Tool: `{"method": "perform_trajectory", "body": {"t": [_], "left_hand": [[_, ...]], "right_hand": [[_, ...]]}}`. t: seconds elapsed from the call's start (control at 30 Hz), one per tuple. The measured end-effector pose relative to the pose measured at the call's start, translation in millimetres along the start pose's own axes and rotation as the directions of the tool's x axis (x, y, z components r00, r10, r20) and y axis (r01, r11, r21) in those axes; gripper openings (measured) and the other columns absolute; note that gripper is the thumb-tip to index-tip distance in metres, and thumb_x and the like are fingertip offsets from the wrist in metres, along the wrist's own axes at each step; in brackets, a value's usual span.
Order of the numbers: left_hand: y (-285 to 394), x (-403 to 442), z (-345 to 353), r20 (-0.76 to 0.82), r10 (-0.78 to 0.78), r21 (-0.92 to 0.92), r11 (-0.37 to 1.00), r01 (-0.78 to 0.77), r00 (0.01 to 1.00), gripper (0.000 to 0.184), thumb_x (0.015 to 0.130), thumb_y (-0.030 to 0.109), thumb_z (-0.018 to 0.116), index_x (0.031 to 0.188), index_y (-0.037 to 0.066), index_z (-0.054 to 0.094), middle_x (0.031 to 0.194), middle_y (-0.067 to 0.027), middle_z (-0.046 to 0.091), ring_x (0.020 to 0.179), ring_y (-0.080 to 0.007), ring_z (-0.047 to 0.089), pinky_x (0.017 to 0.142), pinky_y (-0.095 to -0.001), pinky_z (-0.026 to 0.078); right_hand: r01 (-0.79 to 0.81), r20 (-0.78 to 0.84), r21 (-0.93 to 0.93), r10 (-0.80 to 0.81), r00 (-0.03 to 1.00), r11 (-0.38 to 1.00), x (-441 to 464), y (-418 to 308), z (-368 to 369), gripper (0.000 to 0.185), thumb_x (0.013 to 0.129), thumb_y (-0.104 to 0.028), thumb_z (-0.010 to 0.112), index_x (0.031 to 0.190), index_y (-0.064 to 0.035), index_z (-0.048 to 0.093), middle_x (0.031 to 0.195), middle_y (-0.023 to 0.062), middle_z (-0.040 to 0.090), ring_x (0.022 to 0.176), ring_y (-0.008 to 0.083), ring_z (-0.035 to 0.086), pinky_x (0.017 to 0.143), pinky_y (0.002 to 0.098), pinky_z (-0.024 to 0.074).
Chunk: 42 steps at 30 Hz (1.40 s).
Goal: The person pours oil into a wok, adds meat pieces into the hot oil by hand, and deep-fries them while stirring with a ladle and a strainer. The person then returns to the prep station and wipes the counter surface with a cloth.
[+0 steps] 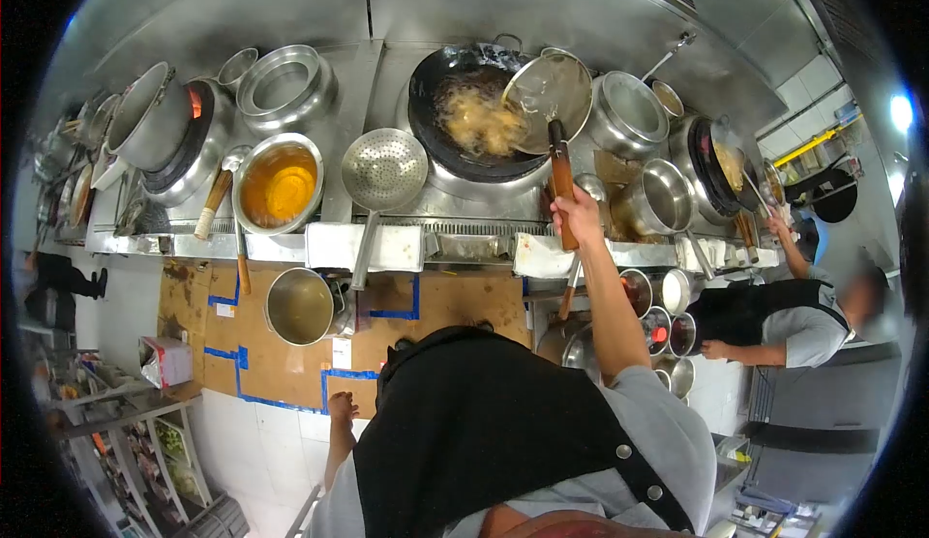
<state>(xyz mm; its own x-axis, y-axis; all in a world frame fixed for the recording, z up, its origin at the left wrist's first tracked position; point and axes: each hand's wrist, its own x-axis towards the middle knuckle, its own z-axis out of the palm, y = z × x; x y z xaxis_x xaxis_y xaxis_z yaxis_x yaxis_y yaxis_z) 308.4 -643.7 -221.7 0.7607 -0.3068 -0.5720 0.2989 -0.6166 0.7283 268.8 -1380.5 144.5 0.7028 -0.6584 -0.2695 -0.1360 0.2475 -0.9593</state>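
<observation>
My right hand (575, 217) is closed around the wooden handle of a mesh skimmer (571, 83). The skimmer's round head is tilted over the right side of a black wok (440, 78). Golden pieces of food (479, 120) bubble in hot oil in the wok, below and left of the skimmer. My left hand (343, 405) hangs low by my side, away from the stove, its fingers loosely apart with nothing visible in them. A perforated metal ladle (384, 168) rests left of the wok, its handle pointing toward me.
A pot of orange liquid (281, 188) stands at the left, with a lidded pot (281, 88) behind it. Right of the wok are a metal pot (654, 199) and several seasoning containers (677, 291). A co-worker (774, 320) works at another wok on the right. Cardboard (281, 364) covers the floor.
</observation>
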Motion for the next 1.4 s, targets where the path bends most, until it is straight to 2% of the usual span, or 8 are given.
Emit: {"method": "perform_trajectory", "body": {"t": [0.43, 0.6, 0.8, 1.0, 1.17, 1.2, 1.27, 1.4], "left_hand": [[86, 8, 92, -0.023, -0.093, 0.024, 0.995, 0.093, 0.995, 0.021, 0.095, 0.017, 0.062, 0.111, 0.004, 0.067, 0.083, -0.0079, 0.065, 0.062, -0.0221, 0.065, 0.048, -0.0352, 0.051], [149, 5, 107, -0.058, -0.452, -0.304, 0.857, 0.416, 0.890, 0.033, 0.095, 0.017, 0.064, 0.124, 0.003, 0.064, 0.087, -0.0083, 0.068, 0.063, -0.0186, 0.065, 0.048, -0.0317, 0.051], [139, -20, 116, -0.104, -0.496, -0.502, 0.774, 0.386, 0.862, 0.031, 0.095, 0.015, 0.065, 0.124, 0.003, 0.063, 0.091, -0.0091, 0.069, 0.064, -0.0188, 0.066, 0.047, -0.0323, 0.050], [58, -56, 108, 0.023, -0.186, 0.018, 0.982, 0.186, 0.982, 0.017, 0.096, 0.014, 0.062, 0.112, 0.006, 0.064, 0.084, -0.0079, 0.063, 0.063, -0.0220, 0.061, 0.053, -0.0385, 0.053], [27, -54, 102, 0.020, -0.499, -0.538, 0.725, 0.430, 0.867, 0.014, 0.097, 0.019, 0.062, 0.110, 0.013, 0.065, 0.076, -0.0092, 0.061, 0.066, -0.0279, 0.063, 0.065, -0.0472, 0.057], [30, -52, 84, -0.070, -0.168, -0.070, 0.984, 0.163, 0.983, 0.015, 0.097, 0.019, 0.062, 0.111, 0.012, 0.065, 0.078, -0.0097, 0.062, 0.068, -0.0278, 0.065, 0.065, -0.0469, 0.057], [36, -38, 58, 0.245, 0.454, 0.739, 0.484, -0.468, 0.857, 0.017, 0.098, 0.020, 0.062, 0.112, 0.012, 0.065, 0.081, -0.0107, 0.066, 0.072, -0.0277, 0.068, 0.065, -0.0461, 0.058], [33, 20, 8, 0.236, 0.190, 0.706, 0.640, -0.302, 0.953, 0.018, 0.097, 0.020, 0.062, 0.110, 0.009, 0.068, 0.085, -0.0127, 0.070, 0.074, -0.0275, 0.071, 0.056, -0.0427, 0.057]], "right_hand": [[0.059, 0.235, -0.302, 0.014, 0.972, 0.951, -35, -62, -59, 0.055, 0.096, -0.007, 0.061, 0.150, -0.0094, 0.050, 0.086, 0.0049, 0.064, 0.057, 0.0089, 0.055, 0.047, 0.0259, 0.0459], [0.104, 0.359, -0.446, 0.072, 0.931, 0.889, 23, -65, -63, 0.057, 0.095, -0.006, 0.061, 0.151, -0.0141, 0.052, 0.082, 0.0038, 0.064, 0.052, 0.0091, 0.054, 0.045, 0.0269, 0.0453], [0.088, 0.283, -0.493, 0.064, 0.957, 0.866, 25, -56, -47, 0.062, 0.093, -0.003, 0.061, 0.153, -0.0157, 0.050, 0.081, 0.0045, 0.064, 0.052, 0.0108, 0.055, 0.044, 0.0283, 0.0447], [0.095, 0.144, -0.311, -0.052, 0.988, 0.946, 2, -51, -25, 0.055, 0.094, -0.006, 0.061, 0.148, -0.0099, 0.053, 0.082, 0.0030, 0.062, 0.053, 0.0097, 0.054, 0.042, 0.0274, 0.0441], [0.034, 0.187, -0.247, 0.013, 0.982, 0.969, -10, -56, -9, 0.057, 0.095, -0.006, 0.062, 0.151, -0.0140, 0.052, 0.081, 0.0026, 0.062, 0.054, 0.0085, 0.055, 0.045, 0.0252, 0.0441], [0.032, 0.202, -0.252, 0.020, 0.979, 0.967, -12, -59, -4, 0.057, 0.094, -0.006, 0.062, 0.150, -0.0141, 0.053, 0.080, 0.0022, 0.062, 0.054, 0.0083, 0.055, 0.045, 0.0250, 0.0442], [0.051, 0.191, -0.331, 0.014, 0.982, 0.942, -15, -57, 16, 0.050, 0.093, -0.004, 0.062, 0.143, -0.0119, 0.059, 0.080, 0.0015, 0.062, 0.054, 0.0087, 0.055, 0.044, 0.0262, 0.0446], [0.009, 0.131, -0.331, 0.037, 0.991, 0.944, -6, -43, 60, 0.042, 0.093, -0.003, 0.062, 0.135, -0.0097, 0.062, 0.080, 0.0031, 0.062, 0.053, 0.0101, 0.055, 0.042, 0.0291, 0.0455]]}}
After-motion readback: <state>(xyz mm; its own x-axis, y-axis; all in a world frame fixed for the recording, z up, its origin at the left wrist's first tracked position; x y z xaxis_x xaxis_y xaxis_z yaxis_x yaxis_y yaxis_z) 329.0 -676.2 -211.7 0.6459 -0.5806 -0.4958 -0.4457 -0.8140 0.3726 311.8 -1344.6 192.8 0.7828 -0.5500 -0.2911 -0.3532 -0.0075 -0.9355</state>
